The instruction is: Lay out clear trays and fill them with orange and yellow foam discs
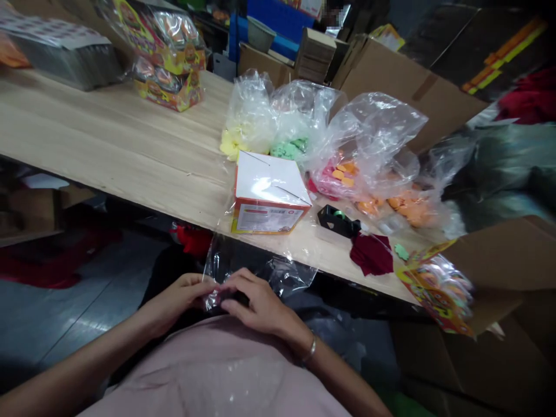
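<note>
A clear plastic bag hangs over the front edge of the table and reaches up around a white-topped carton with a printed orange-and-yellow side. My left hand pinches the near corner of this bag between thumb and fingers. Close beside it, my right hand has its fingers curled on the same film, the fingertips almost meeting those of the left. A black tape dispenser stands right of the carton, with dark red cloth-like pieces near it.
Clear bags holding yellow, green and orange pieces line the table's back. Display boxes of wrapped items are stacked at the far left, beside a pile of flat sheets. An open cardboard box stands at the right.
</note>
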Action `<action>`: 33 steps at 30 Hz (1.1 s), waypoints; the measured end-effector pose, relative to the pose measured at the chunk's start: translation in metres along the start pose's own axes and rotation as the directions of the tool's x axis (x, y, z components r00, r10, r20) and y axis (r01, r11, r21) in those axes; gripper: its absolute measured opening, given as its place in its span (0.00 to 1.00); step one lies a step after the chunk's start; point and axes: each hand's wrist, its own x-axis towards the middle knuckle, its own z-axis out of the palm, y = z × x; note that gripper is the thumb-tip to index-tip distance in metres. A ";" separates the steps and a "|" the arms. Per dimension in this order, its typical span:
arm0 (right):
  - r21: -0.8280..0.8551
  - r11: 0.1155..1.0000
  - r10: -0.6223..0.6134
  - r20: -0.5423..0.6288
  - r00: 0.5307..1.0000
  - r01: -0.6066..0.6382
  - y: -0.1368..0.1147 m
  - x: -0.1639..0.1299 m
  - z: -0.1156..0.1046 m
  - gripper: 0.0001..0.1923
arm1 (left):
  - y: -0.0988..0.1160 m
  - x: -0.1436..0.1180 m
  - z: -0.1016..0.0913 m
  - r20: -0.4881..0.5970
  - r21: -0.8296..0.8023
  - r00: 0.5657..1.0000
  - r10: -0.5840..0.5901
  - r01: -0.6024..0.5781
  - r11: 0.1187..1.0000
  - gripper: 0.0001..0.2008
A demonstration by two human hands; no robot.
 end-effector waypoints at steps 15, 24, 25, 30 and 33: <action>-0.108 0.993 -0.055 -0.090 0.994 0.045 0.011 0.005 0.036 0.03 | 0.010 -0.004 0.002 -0.075 0.069 0.995 0.065 -0.060 0.996 0.12; -0.347 0.932 -0.148 -0.091 0.985 0.108 0.016 0.011 0.042 0.10 | 0.000 -0.014 -0.008 0.020 -0.148 0.994 -0.107 0.109 0.983 0.16; -0.406 0.904 -0.173 -0.057 0.983 0.135 0.017 0.010 0.044 0.13 | -0.001 -0.012 -0.007 0.007 -0.136 0.994 -0.105 0.105 0.985 0.16; -0.474 0.853 -0.256 -0.018 0.966 0.217 0.014 0.008 0.045 0.15 | 0.002 -0.009 -0.004 -0.007 -0.055 1.000 0.002 -0.002 0.999 0.18; -0.365 0.922 -0.203 -0.183 0.962 0.125 0.005 0.006 0.042 0.12 | 0.010 -0.015 0.000 -0.030 -0.015 0.996 0.084 -0.084 0.996 0.18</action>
